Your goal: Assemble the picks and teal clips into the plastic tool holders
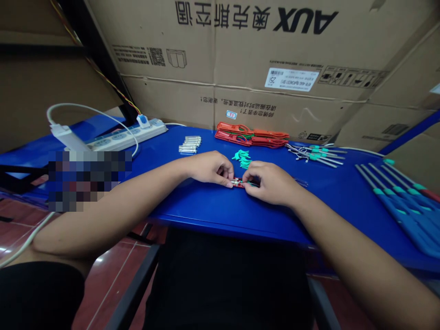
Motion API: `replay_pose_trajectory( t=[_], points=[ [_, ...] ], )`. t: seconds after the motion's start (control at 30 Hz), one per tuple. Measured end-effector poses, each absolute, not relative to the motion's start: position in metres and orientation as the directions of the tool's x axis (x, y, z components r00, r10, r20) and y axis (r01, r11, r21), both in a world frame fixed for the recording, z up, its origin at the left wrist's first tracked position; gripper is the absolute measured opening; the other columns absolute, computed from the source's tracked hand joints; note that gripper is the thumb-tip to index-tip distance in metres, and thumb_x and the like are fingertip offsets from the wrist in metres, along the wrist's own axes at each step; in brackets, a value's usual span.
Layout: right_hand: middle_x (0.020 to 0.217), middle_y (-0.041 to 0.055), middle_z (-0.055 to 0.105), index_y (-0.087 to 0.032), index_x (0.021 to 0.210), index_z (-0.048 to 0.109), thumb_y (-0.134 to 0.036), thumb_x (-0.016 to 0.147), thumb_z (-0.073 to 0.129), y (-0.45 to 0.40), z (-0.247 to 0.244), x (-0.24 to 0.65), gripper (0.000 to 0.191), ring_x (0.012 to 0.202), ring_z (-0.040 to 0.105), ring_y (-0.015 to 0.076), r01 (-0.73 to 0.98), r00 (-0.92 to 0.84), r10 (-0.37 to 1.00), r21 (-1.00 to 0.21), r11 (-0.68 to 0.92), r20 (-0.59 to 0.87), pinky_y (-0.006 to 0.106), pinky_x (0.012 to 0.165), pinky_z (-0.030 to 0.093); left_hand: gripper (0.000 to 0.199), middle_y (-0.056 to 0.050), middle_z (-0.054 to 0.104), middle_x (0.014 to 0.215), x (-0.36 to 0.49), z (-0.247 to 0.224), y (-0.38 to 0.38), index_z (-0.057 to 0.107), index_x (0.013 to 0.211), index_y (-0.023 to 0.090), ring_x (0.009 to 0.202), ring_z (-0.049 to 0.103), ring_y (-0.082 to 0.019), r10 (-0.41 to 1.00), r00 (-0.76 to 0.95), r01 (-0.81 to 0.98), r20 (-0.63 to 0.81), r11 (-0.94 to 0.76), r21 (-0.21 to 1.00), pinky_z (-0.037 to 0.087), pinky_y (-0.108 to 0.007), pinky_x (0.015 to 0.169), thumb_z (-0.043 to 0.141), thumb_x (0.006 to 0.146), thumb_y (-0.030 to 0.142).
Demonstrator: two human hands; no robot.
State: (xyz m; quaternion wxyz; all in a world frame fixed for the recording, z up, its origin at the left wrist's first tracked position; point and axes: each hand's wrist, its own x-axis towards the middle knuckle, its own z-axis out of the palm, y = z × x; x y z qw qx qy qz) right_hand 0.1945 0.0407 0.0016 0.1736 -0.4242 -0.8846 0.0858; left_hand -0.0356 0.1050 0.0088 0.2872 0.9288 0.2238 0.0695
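On the blue table in front of me lies a narrow red plastic casing (236,185), with a small metallic cylinder (235,182) set in it. My left hand (213,167) holds the casing's left end, its thumb and fingers closed beside the cylinder. From the other side my right hand (270,181) pinches at the casing's middle; what lies between its fingertips is too small to tell. A dark and greenish part shows beneath that hand. Just beyond both hands is a small pile of green plastic pieces (242,158).
Stacked red casings (250,135) lie behind the green pieces. Several shiny cylinders (190,145) sit to the left, near a power strip (127,136). Metal rods with wires (321,156) and blue-handled rods (398,197) lie on the right. Cardboard (240,55) stands behind the table (206,208).
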Motion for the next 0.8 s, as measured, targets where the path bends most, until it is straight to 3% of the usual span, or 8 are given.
replay_pose_trajectory(
  t=[0.4,0.8],
  points=[
    [0.075,0.0016,0.063,-0.018,0.075,0.07,-0.015,0.078,0.063,0.0423,-0.0058,0.1911,0.008,0.071,0.055,0.0142,0.686,-0.598,0.756,-0.318,0.655,0.268,0.027,0.065,0.037,0.022,-0.003,0.072,0.083,-0.0339,0.0077,0.1046,0.074,0.092,0.015,0.067,0.062,-0.01,0.466,0.885,0.386,0.003,-0.735,0.557,0.044,-0.02,0.062,0.075,0.082,0.034],
    [0.079,0.0024,0.064,-0.019,0.079,0.071,-0.018,0.083,0.06,0.0392,-0.0044,0.1881,0.012,0.075,0.056,0.0151,0.717,-0.592,0.773,-0.289,0.635,0.23,0.027,0.066,0.037,0.022,-0.003,0.072,0.084,-0.0345,0.006,0.1058,0.073,0.094,0.015,0.071,0.064,-0.011,0.465,0.885,0.39,-0.021,-0.716,0.579,0.045,-0.02,0.063,0.074,0.082,0.034]
  ],
)
